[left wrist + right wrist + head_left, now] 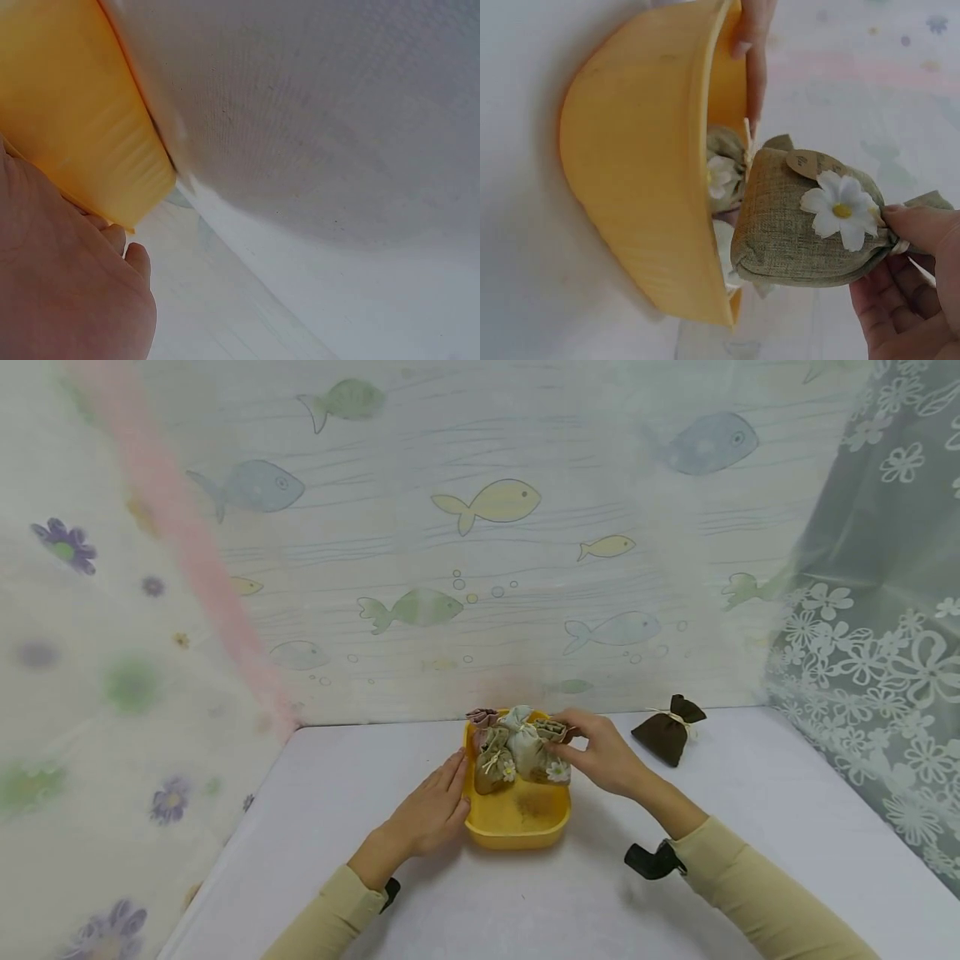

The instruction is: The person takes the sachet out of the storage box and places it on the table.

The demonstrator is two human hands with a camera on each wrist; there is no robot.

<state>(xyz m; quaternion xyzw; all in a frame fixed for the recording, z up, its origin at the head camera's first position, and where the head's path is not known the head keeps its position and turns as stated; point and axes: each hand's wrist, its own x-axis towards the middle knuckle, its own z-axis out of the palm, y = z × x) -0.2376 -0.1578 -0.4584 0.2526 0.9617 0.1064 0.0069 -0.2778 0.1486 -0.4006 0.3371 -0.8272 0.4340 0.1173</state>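
Note:
Inside a yellow plastic tub (517, 839) sit several small drawstring sachets: an olive one with a flower (491, 774), a white one (519, 720) and a pinkish one (480, 718). My right hand (603, 758) pinches a green-grey cloth sachet (787, 225) by its tied neck, over the tub's right rim. That sachet carries a white daisy (841, 210) and a brown tag (814, 164). At the tub's left side my left hand (431, 806) rests with straight fingers against the rim; part of its fingers is hidden in the left wrist view.
A dark brown sachet (663, 739) tied with pale cord lies on the white table (360, 768), back right of the tub. Fish-printed curtain (420, 652) hangs right behind the table. Flowered sheets flank both sides. Black devices (652, 862) sit at the wrists.

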